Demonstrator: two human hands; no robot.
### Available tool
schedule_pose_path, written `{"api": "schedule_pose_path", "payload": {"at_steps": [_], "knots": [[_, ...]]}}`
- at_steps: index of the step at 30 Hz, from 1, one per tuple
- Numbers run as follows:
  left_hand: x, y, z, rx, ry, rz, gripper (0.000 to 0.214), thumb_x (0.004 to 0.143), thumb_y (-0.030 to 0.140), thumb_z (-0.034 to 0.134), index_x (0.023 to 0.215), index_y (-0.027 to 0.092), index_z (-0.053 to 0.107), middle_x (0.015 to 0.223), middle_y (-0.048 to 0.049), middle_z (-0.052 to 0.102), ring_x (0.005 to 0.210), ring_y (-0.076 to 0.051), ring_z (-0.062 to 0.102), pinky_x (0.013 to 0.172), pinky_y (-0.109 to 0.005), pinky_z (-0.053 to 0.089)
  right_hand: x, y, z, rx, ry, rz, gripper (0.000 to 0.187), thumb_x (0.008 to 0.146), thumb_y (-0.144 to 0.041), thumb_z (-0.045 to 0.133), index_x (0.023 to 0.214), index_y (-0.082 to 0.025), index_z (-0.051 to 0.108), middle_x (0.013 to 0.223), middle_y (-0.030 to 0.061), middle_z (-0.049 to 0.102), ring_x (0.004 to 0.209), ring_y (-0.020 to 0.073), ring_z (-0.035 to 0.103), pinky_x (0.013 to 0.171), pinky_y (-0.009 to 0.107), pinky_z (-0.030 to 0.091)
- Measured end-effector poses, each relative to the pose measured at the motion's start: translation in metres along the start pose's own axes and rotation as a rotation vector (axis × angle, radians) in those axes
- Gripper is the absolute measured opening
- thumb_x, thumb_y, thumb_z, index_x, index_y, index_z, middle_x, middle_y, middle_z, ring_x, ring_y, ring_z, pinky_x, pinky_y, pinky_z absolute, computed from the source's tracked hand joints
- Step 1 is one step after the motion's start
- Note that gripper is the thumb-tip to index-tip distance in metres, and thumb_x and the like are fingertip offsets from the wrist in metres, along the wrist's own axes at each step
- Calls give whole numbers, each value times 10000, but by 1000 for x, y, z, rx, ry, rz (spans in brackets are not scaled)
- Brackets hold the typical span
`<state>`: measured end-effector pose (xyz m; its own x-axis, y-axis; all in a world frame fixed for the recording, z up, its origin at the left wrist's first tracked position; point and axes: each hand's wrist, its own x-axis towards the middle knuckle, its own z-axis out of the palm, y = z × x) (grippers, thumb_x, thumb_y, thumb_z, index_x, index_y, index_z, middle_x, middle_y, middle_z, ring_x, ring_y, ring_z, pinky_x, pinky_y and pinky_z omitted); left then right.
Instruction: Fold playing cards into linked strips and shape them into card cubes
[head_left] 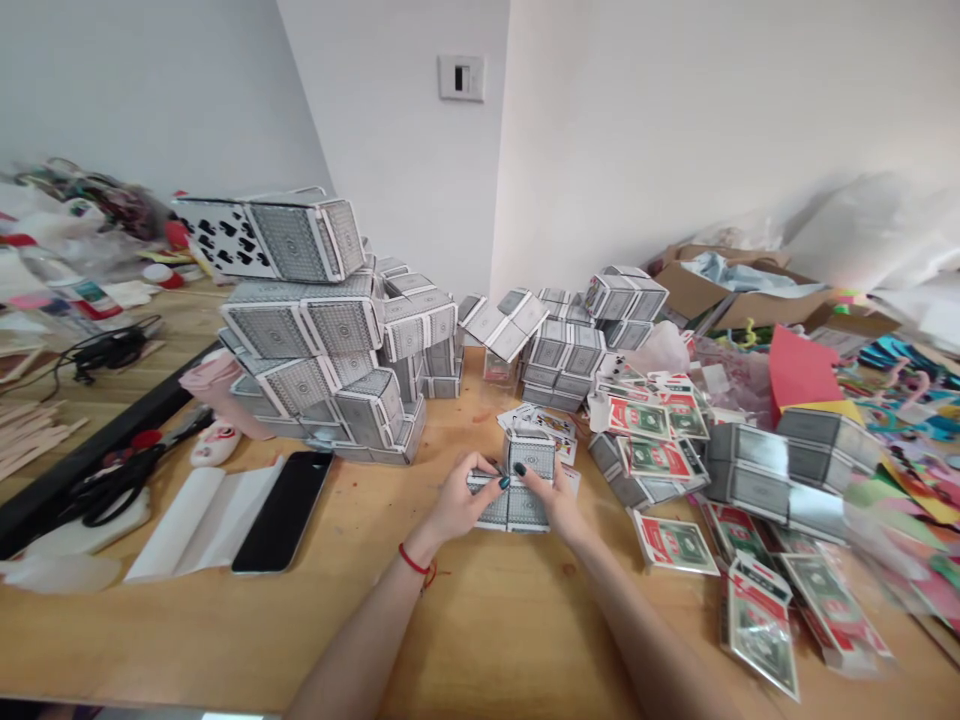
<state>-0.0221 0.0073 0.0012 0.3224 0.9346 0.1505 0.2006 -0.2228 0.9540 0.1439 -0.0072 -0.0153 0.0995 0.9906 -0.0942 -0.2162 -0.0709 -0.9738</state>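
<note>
Between my hands, low on the wooden table [480, 640], stands a small block folded from playing cards [528, 512], grey patterned backs facing out. One cube rises at its upper right above a lower row. My left hand [466, 497] grips the block's left side, thumb pressed on its front near the middle. My right hand [551, 492] holds the right side, its thumb also on the front. Both thumbs have dark green nails. Behind the block lie loose playing cards [555, 428], some face up. A red string bracelet [414, 560] circles my left wrist.
At left rises a tall stack of card blocks [300, 330]; more card blocks [566, 350] stand behind. A black phone [283, 512], white paper [202, 520] and scissors [127, 475] lie left. Red-green card boxes [761, 620] and coloured paper [802, 375] crowd the right, before a cardboard box [720, 300].
</note>
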Motion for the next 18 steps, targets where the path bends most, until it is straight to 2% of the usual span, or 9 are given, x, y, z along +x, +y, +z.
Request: {"api": "schedule_pose_path", "payload": {"at_steps": [3,9,14,18], "knots": [[0,1,-1,-38,-9,-40,214,745,357,567,845,172,529,888,-49,563,876,-184,520,802,-319,406,2,-1,-1,-41,2,14,496,651,-401,656,1080,-223,482,979,48,637,872,214,592,803,366,460],[-1,15,2,-182,39,-27,395,769,346,549,1123,214,436,1127,-66,501,1043,-192,475,875,-314,385,6,-7,-6,4,66,-71,585,669,-441,624,1191,-261,430,1172,39,565,1038,235,542,843,361,451],[-3,10,10,-153,72,-74,278,774,369,530,983,211,436,884,-8,523,761,-135,510,697,-262,430,2,-10,-2,9,32,-25,586,689,-438,614,1206,-233,428,1133,68,592,1015,248,556,847,395,451],[-5,5,8,-125,25,-57,234,776,357,524,924,205,426,804,13,494,680,-113,471,641,-242,421,0,-8,1,-81,61,-90,588,703,-421,609,1222,-229,410,1162,65,566,1073,229,511,945,399,370]]}}
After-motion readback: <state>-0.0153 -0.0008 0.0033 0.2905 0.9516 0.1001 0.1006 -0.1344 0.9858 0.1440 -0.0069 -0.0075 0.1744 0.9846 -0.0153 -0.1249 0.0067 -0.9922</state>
